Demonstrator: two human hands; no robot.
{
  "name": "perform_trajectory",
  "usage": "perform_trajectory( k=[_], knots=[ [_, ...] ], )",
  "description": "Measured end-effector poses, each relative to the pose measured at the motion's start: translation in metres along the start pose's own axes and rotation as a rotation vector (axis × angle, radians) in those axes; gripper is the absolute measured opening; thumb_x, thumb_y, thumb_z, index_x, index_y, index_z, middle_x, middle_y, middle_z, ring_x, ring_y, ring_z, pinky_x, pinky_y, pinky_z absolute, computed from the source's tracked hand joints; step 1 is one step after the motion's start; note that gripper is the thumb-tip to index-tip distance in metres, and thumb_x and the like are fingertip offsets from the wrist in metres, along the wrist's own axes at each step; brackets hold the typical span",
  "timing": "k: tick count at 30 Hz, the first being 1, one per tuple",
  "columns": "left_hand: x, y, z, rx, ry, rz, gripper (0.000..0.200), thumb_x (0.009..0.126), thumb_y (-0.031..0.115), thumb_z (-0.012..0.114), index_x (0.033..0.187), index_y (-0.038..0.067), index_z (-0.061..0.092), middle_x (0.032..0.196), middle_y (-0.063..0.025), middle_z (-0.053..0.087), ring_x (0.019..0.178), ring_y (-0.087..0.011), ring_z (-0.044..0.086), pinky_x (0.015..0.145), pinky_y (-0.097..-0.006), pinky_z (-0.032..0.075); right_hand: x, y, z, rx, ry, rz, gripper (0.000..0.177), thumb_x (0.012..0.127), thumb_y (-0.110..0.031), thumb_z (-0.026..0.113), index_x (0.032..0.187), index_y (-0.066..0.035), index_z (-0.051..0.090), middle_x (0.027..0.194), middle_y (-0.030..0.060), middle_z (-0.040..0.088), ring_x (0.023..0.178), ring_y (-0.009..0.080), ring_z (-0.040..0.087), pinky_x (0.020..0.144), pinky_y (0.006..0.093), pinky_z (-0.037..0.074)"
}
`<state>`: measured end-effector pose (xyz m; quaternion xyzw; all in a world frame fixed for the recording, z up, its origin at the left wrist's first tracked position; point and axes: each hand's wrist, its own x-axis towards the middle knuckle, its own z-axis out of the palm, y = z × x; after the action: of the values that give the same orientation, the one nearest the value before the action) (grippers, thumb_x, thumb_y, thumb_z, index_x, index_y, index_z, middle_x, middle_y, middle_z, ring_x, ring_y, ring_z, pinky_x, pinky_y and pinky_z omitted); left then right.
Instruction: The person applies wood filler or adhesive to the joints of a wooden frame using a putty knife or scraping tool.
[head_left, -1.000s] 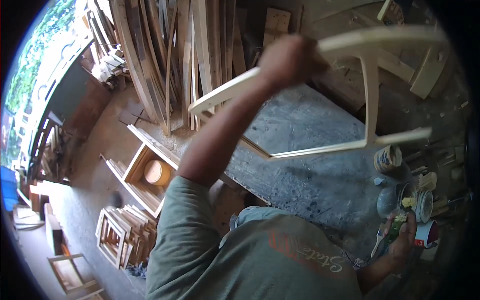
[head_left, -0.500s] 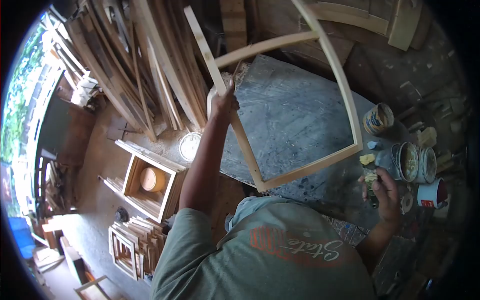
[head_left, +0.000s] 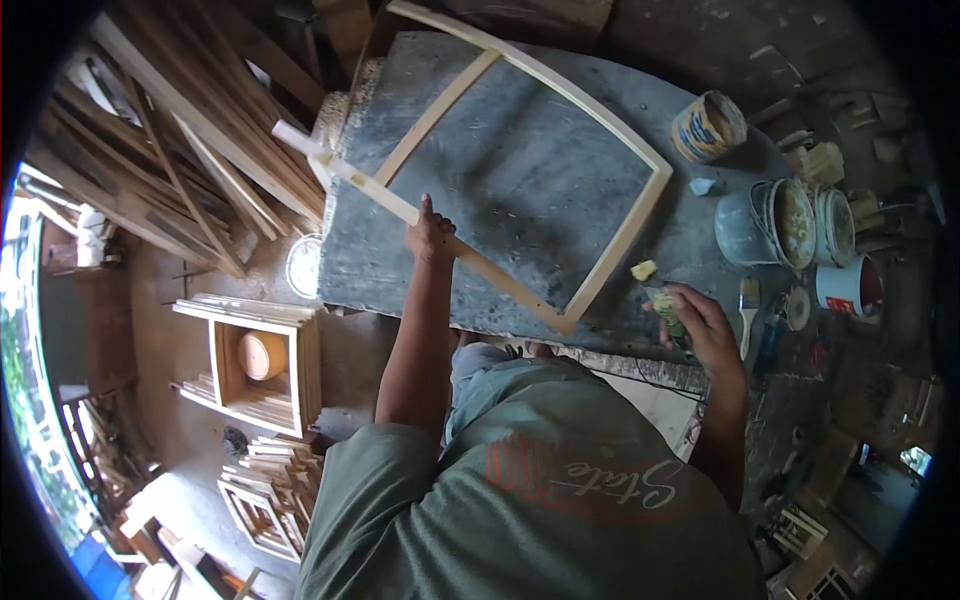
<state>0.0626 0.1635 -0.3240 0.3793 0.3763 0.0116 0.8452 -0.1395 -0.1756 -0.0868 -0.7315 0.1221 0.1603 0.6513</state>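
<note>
A pale wooden frame [head_left: 612, 245] with one crossbar extends over the grey worktable [head_left: 520, 160]. My left hand [head_left: 432, 238] is closed around its near side rail, with the thumb along the wood. To the right of the frame's near corner, my right hand [head_left: 700, 328] grips what looks like a putty knife [head_left: 668, 312]. A lump of yellowish putty [head_left: 643, 270] sits at its tip, apart from the frame. The fingers hide part of the green handle.
A stained tub [head_left: 708, 128], a bucket [head_left: 748, 228] and a red-and-white can [head_left: 842, 287] stand at the right, near a paintbrush [head_left: 748, 310]. Long boards [head_left: 200, 120] lean at the upper left. Stacked wooden frames [head_left: 262, 490] are on the floor at left.
The wooden frame has come down over the tabletop, swinging leftward with my left hand on it. My right hand has moved left and up, closer to the frame's corner. The camera view has shifted.
</note>
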Motion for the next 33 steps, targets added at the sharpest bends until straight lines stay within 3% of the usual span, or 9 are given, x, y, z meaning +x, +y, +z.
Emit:
perform_trajectory(
  k=[8, 9, 13, 15, 18, 22, 23, 30, 33],
  knots=[
    [-0.007, -0.076, -0.037, -0.083, 0.125, 0.023, 0.030, 0.084, 0.022, 0.075, 0.081, 0.008, 0.049, 0.058, -0.0039, 0.051, 0.044, -0.0169, 0.051, 0.040, -0.0318, 0.044, 0.014, 0.121, -0.021, -0.293, -0.075, 0.019, 0.034, 0.098, -0.018, 0.058, 0.123, 0.004, 0.060, 0.104, 0.0080, 0.067, 0.075, 0.0099, 0.058, 0.067, 0.0257, 0.049],
    [-0.009, -0.074, -0.039, 0.039, 0.116, 0.012, 0.031, 0.085, 0.026, 0.075, 0.081, 0.006, 0.051, 0.059, -0.0061, 0.054, 0.046, -0.0186, 0.055, 0.042, -0.0320, 0.047, 0.016, 0.125, -0.018, -0.414, -0.071, -0.168, 0.032, 0.094, -0.016, 0.062, 0.122, 0.001, 0.063, 0.104, 0.0090, 0.065, 0.082, 0.0142, 0.059, 0.074, 0.0277, 0.049],
    [-0.040, -0.028, -0.043, 0.758, 0.071, -0.091, 0.046, 0.085, 0.045, 0.070, 0.079, -0.001, 0.062, 0.063, -0.0130, 0.065, 0.055, -0.0236, 0.067, 0.051, -0.0328, 0.055, 0.031, 0.122, -0.004, -0.613, -0.086, -0.393, 0.032, 0.089, -0.014, 0.066, 0.120, -0.006, 0.066, 0.101, 0.0133, 0.064, 0.088, 0.0273, 0.064, 0.077, 0.0349, 0.050],
    [-0.067, -0.006, -0.042, 1.159, 0.037, -0.107, 0.070, 0.083, 0.067, 0.058, 0.072, -0.001, 0.069, 0.061, -0.0141, 0.067, 0.058, -0.0238, 0.069, 0.060, -0.0347, 0.057, 0.041, 0.119, 0.001, -0.688, -0.112, -0.379, 0.032, 0.087, -0.014, 0.067, 0.118, -0.006, 0.066, 0.100, 0.0131, 0.063, 0.089, 0.0298, 0.063, 0.078, 0.0379, 0.051],
    [-0.083, 0.003, -0.055, 1.532, 0.003, 0.026, 0.077, 0.080, 0.074, 0.055, 0.070, -0.001, 0.071, 0.060, -0.0137, 0.066, 0.059, -0.0252, 0.070, 0.068, -0.0383, 0.056, 0.054, 0.123, 0.008, -0.798, -0.148, -0.440, 0.032, 0.085, -0.014, 0.068, 0.116, -0.007, 0.067, 0.098, 0.0123, 0.061, 0.090, 0.0321, 0.062, 0.078, 0.0408, 0.051],
    [-0.100, -0.025, -0.054, 1.645, -0.040, -0.003, 0.084, 0.071, 0.081, 0.060, 0.073, -0.003, 0.071, 0.077, -0.0214, 0.070, 0.079, -0.0321, 0.071, 0.074, -0.0429, 0.054, 0.068, 0.144, 0.020, -0.883, -0.215, -0.484, 0.035, 0.083, -0.012, 0.070, 0.118, -0.010, 0.067, 0.098, 0.0116, 0.060, 0.090, 0.0303, 0.061, 0.077, 0.0400, 0.051],
    [-0.102, -0.033, -0.056, 1.695, 0.017, 0.098, 0.086, 0.068, 0.080, 0.063, 0.079, -0.004, 0.070, 0.088, -0.0252, 0.069, 0.087, -0.0376, 0.069, 0.077, -0.0456, 0.053, 0.070, 0.146, 0.022, -0.900, -0.228, -0.498, 0.035, 0.083, -0.012, 0.070, 0.118, -0.010, 0.067, 0.098, 0.0116, 0.060, 0.091, 0.0305, 0.061, 0.077, 0.0401, 0.050],
    [-0.102, -0.041, -0.060, 1.614, 0.054, 0.232, 0.086, 0.065, 0.078, 0.068, 0.083, -0.007, 0.069, 0.087, -0.0267, 0.068, 0.085, -0.0403, 0.068, 0.077, -0.0469, 0.053, 0.075, 0.139, 0.030, -1.090, -0.216, -0.574, 0.033, 0.084, -0.014, 0.067, 0.118, -0.012, 0.066, 0.096, 0.0107, 0.056, 0.088, 0.0328, 0.059, 0.074, 0.0440, 0.051],
    [-0.098, -0.043, -0.061, 1.632, 0.096, 0.258, 0.077, 0.064, 0.075, 0.072, 0.078, -0.001, 0.070, 0.079, -0.0199, 0.070, 0.081, -0.0346, 0.069, 0.074, -0.0437, 0.053, 0.072, 0.125, 0.029, -1.114, -0.215, -0.574, 0.031, 0.086, -0.014, 0.063, 0.117, -0.012, 0.066, 0.096, 0.0109, 0.056, 0.088, 0.0336, 0.059, 0.073, 0.0457, 0.052]
  ],
)
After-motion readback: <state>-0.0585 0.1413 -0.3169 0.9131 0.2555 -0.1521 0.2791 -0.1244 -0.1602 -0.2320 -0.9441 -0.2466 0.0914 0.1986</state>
